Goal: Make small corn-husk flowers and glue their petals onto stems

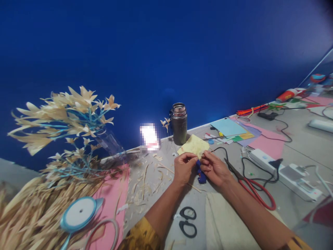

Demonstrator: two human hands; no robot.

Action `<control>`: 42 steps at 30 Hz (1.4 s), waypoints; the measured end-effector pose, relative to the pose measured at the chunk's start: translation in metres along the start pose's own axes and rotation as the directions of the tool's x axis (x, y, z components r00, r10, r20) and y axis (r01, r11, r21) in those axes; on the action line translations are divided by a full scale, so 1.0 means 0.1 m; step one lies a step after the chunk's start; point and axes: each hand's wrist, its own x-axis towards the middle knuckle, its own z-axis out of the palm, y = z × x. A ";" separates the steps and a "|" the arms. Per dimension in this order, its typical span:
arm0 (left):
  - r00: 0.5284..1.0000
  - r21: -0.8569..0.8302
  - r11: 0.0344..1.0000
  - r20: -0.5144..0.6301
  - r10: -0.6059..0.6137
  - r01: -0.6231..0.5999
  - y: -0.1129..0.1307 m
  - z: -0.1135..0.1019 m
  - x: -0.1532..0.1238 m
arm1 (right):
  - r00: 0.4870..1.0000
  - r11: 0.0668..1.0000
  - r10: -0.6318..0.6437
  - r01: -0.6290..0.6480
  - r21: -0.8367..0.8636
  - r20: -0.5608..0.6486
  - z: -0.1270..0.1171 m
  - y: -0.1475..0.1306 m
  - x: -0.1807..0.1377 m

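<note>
My left hand (184,168) and my right hand (214,168) meet over the grey table (299,146), both pinching the near edge of a pale yellow, husk-like sheet (194,145). A small blue glue gun (200,175) lies between and just below the two hands, touching the fingers. Black-handled scissors (188,221) lie between my forearms. Which fingers press the sheet and which the glue gun is hard to tell.
A dark steel flask (179,123) stands behind the sheet by the blue wall. At left are a dried-leaf bouquet (65,118), loose husk strips (39,205), pink paper and a ribbon spool (79,213). Right: red-handled scissors (256,196), power strip (283,173), coloured papers (229,128).
</note>
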 end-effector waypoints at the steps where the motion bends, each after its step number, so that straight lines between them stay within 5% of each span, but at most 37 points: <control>1: 1.000 0.008 1.000 0.019 0.008 -0.008 0.02 0.00 0.00 | 1.000 1.000 -0.004 0.004 0.002 0.000 -0.01 -0.01 0.00; 17: 0.993 0.110 0.988 0.053 0.101 -0.106 0.08 -0.03 -0.02 | 0.994 0.998 0.061 -0.059 -0.021 0.093 0.03 0.00 -0.07; 30: 0.999 -0.030 0.999 0.005 0.045 -0.045 0.01 0.01 -0.01 | 0.988 0.993 0.115 -0.112 -0.036 0.099 0.03 0.02 -0.07; 42: 0.989 0.154 0.979 -0.049 0.142 -0.133 -0.03 0.00 -0.04 | 1.000 0.997 0.002 -0.001 -0.080 0.010 0.01 0.05 -0.04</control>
